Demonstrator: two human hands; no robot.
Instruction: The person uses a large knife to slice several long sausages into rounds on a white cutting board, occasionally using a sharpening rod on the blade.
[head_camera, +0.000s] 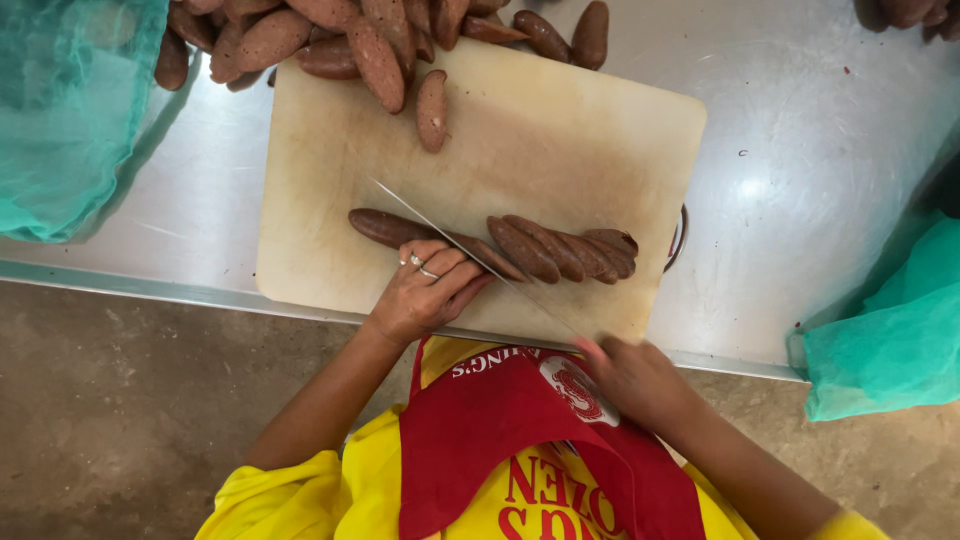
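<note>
Pinning sausage on board with curled left hand, steadying it; right hand apparently closed around knife, slicing diagonally.

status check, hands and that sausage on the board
Left hand pinning sausage. Right hand gripping knife, mid-cut. Slices fanned right. Nothing blocking.

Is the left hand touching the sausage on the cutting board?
Touching. The head view shows the left hand with fingers pressed onto the long brown sausage, beside the knife blade.
</note>
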